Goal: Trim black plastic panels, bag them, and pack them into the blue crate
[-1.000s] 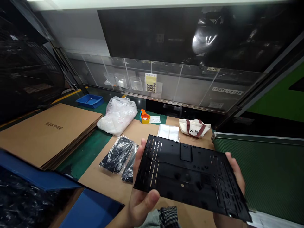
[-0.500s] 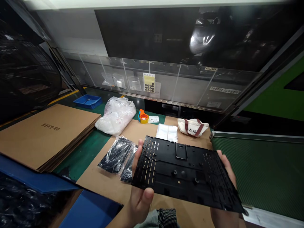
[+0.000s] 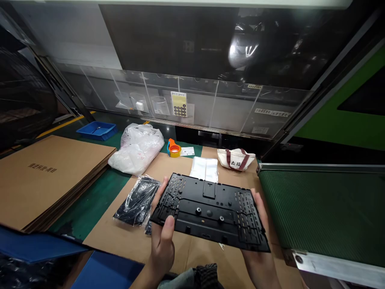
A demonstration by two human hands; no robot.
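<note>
"Black plastic between your hands: how do your fingers hold it?"

"My left hand [image 3: 162, 249] grasps the left end of the slotted panel [image 3: 207, 214], thumb over the near edge, fingers behind, parted just enough to take it. My right hand [image 3: 263, 214] grasps the other end, fingers along the edge, thumb hidden."

"Where is the panel?"

"Held level with a slight tilt, above the brown cardboard [image 3: 111, 237]. On the cardboard's left part lies a plastic-wrapped black pack [image 3: 136, 200]; at its far right, a canvas bag [image 3: 236, 159]. Just right of the cardboard runs a green belt [image 3: 319, 212]."

"What differs from half a second ago?"

"The panel looks smaller and no longer covers the belt's near left corner. My grip is the same."
</note>
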